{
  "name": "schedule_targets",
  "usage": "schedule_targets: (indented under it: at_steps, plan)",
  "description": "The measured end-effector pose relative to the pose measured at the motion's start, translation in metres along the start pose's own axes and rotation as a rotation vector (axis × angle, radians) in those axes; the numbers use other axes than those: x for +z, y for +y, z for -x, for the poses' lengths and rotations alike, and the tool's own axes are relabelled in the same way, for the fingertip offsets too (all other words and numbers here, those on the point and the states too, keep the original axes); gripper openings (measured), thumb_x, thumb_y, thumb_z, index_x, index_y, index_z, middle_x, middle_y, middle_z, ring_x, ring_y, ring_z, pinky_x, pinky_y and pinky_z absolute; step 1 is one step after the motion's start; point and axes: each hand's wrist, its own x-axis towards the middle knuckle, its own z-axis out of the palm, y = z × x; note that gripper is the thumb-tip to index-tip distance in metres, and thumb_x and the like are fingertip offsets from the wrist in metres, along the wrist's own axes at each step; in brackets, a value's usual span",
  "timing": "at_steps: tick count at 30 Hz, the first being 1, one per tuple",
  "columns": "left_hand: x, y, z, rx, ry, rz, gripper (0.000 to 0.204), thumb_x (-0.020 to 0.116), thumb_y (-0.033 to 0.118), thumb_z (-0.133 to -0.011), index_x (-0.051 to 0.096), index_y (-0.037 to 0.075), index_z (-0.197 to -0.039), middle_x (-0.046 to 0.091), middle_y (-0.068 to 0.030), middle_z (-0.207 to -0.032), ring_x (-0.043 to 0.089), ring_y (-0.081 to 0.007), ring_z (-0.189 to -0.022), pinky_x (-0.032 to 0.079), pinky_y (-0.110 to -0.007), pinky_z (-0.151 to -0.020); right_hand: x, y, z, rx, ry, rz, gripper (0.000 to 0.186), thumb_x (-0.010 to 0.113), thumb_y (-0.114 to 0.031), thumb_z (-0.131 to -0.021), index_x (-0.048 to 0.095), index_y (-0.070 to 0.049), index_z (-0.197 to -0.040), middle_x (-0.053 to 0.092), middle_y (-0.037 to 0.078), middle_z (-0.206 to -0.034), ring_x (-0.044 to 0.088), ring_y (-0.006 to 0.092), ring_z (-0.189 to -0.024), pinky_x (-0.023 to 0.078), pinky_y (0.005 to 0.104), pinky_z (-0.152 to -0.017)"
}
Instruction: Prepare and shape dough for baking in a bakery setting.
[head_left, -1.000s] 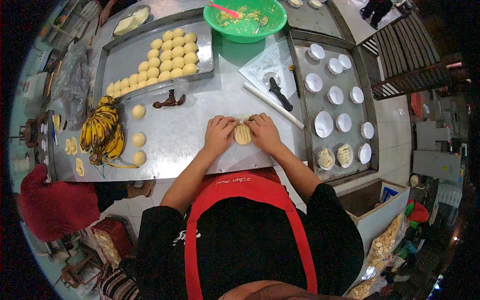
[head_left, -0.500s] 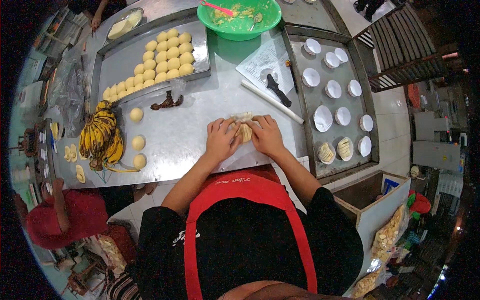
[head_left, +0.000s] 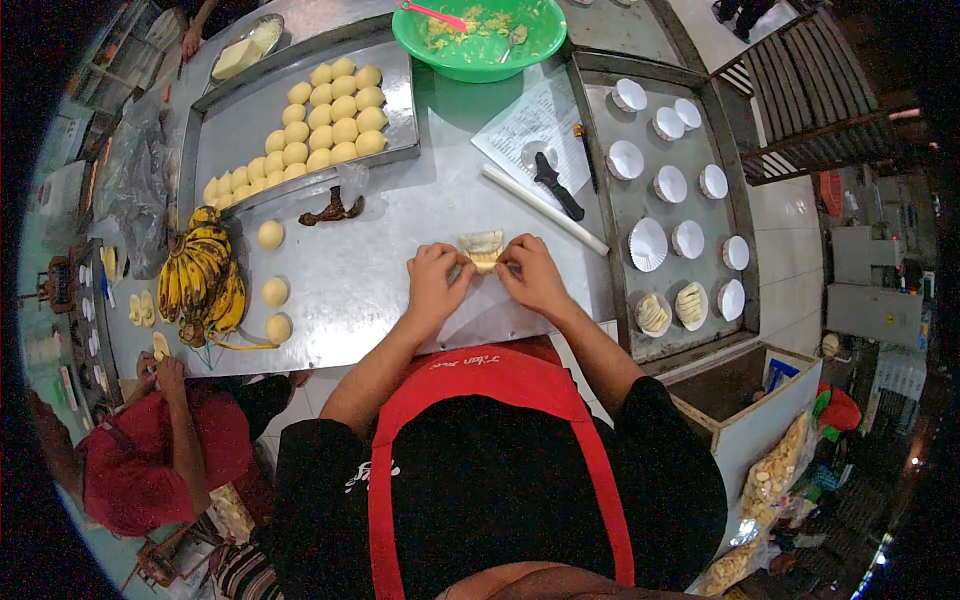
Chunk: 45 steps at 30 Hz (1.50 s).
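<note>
A small piece of pale dough [head_left: 482,244] lies on the metal table in front of me, its near edge forming a thicker, yellowish roll. My left hand [head_left: 438,278] pinches the left end of that roll between thumb and fingers. At the right end, my right hand [head_left: 532,274] pinches it the same way. The dough's far part lies flat between my hands. Beyond my right hand rests a white rolling pin [head_left: 545,210], with a black-handled cutter [head_left: 556,185] beside it on a printed sheet [head_left: 530,125].
Several dough balls [head_left: 342,106] fill part of a tray at the far left; three more line the table beside bananas [head_left: 195,275]. Paper cups, two with slit dough, stand in the right tray [head_left: 690,325]. A green bowl [head_left: 480,60] stands at the back. A co-worker [head_left: 170,450] handles something at left.
The dough's far part now shows flat, with my fingers at the ends of its near edge. The co-worker at left has leaned in and brought both hands to the table edge.
</note>
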Motion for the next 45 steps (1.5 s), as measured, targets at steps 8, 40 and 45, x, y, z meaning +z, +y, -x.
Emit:
schedule_targets:
  at_steps: [8,40,45]
  plan:
    - [0.004,-0.006,-0.025,-0.149,0.019,-0.046,0.012,0.074,0.016,-0.076,0.067,0.013,-0.085,0.063,-0.0026,-0.093,0.055,-0.0263,-0.096,0.037,-0.042,-0.08,0.002,-0.011,-0.023,0.054,0.143,0.166,0.018,0.073,-0.011,-0.078,0.065,-0.004,-0.092,0.058,0.014,-0.095,0.055,0.0345,-0.091,0.046,0.0433,-0.082]
    - [-0.008,-0.023,-0.029,-0.054,-0.217,0.185,0.025,0.068,0.005,-0.084,0.069,0.007,-0.109,0.067,-0.0112,-0.105,0.063,-0.0302,-0.096,0.054,-0.04,-0.08,-0.014,-0.016,-0.069,-0.175,-0.394,0.269,0.035,0.073,-0.01,-0.072,0.063,-0.003,-0.106,0.06,0.017,-0.102,0.057,0.0385,-0.1,0.049,0.0436,-0.087]
    - [-0.014,-0.02,-0.019,0.053,-0.139,0.242,0.025,0.067,0.003,-0.084,0.068,0.006,-0.109,0.068,-0.0116,-0.106,0.063,-0.0281,-0.097,0.056,-0.038,-0.079,-0.017,-0.024,-0.072,-0.054,-0.513,0.102,0.04,0.078,-0.024,-0.073,0.064,-0.002,-0.104,0.064,0.02,-0.097,0.063,0.0402,-0.093,0.051,0.0467,-0.079]
